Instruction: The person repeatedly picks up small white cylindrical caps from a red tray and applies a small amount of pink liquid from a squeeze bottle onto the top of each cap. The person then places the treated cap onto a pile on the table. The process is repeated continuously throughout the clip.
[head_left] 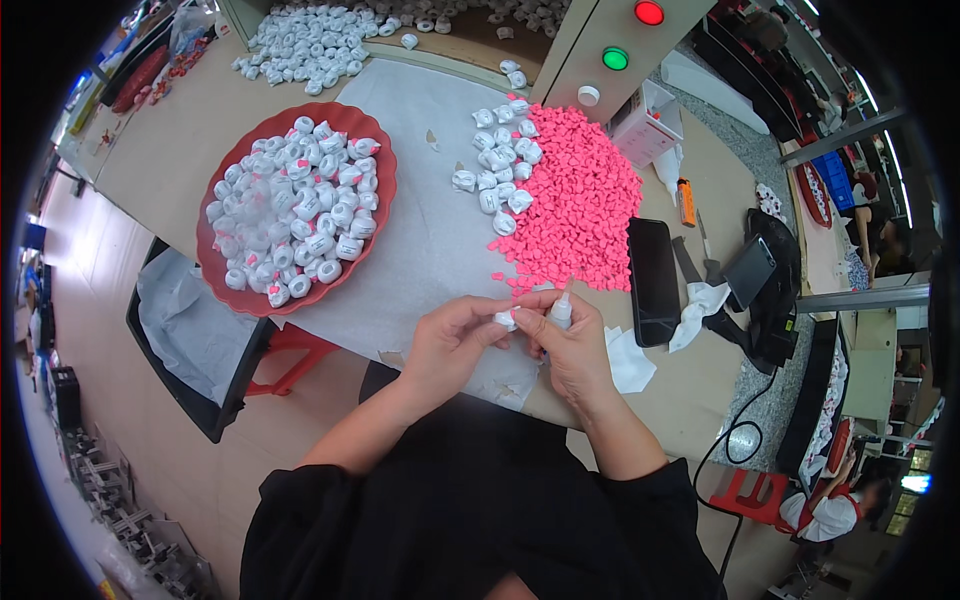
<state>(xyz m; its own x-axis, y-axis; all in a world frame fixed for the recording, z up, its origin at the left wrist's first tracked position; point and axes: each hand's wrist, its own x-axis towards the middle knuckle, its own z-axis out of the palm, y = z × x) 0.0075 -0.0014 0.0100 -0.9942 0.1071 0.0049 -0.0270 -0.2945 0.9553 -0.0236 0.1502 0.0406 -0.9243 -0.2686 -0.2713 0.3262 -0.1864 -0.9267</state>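
Left: red scalloped bowl [389, 185] heaped with white pieces [343, 215], some touched with pink; its place beside the work presumably suits collecting. Near middle: left hand [448, 340] pinches one white piece [504, 320] between thumb and fingers, apparently to steady it. Farther off, loose white pieces [490, 160] border the pink heap [580, 190], likely for a short reach. Right hand [575, 352]: thumb pressed in at the held piece; nozzle bottle [561, 313] gripped among its fingers, nozzle pointing far, seemingly leaving the thumb usable. Far right: dark phone [653, 280], perhaps aside to avoid the hands.
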